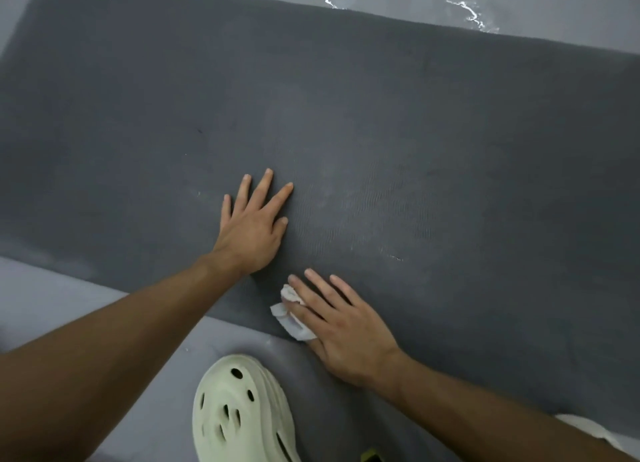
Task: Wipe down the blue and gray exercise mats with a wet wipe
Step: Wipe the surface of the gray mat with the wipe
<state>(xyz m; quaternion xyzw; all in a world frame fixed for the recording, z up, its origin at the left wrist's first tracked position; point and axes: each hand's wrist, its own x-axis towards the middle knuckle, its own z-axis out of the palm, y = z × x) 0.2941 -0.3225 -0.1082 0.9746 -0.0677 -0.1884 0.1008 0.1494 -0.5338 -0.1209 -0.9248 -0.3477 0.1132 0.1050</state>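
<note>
Fingers of left hand: spread, flat on the gray mat, apparently bracing it.
Fingers of right hand: straight, slightly apart, pressing the wet wipe onto the mat's near edge; wipe bunched under and left of the forefinger.
Shoe: on floor, below both hands.
Blue mat: not in view.
Step, as judged: wiping the gray mat.
Next: sweep rightward over the streaked patch beyond the fingertips, with firm pressure.
</note>
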